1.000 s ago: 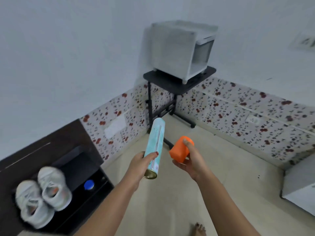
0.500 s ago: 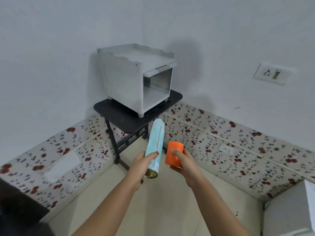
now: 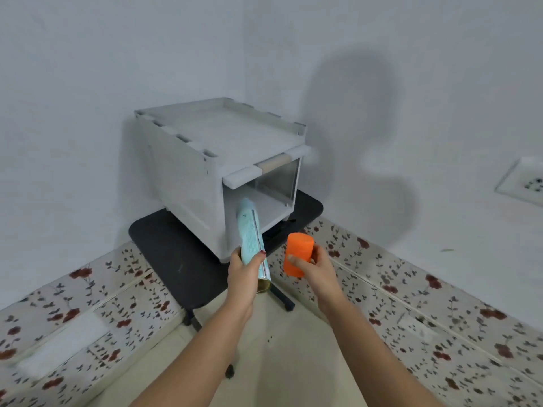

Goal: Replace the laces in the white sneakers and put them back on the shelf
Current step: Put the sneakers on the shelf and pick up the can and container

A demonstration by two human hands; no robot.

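Your left hand (image 3: pixel 245 276) gripped a light blue spray can (image 3: pixel 252 233) near its bottom, with the fingers curled round it. The can leaned forward, its top in front of the open side of a white plastic box (image 3: pixel 188 177). Your right hand (image 3: pixel 318 267) held an orange cylinder (image 3: pixel 298 251) upright, just beside the can but apart from it. The box stood on a black worktop (image 3: pixel 164 245) in the corner. The white sneakers were outside the view.

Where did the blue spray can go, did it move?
Yes. The tall light-blue metal spray can moved toward the white plastic box; its tip now overlaps the opening.
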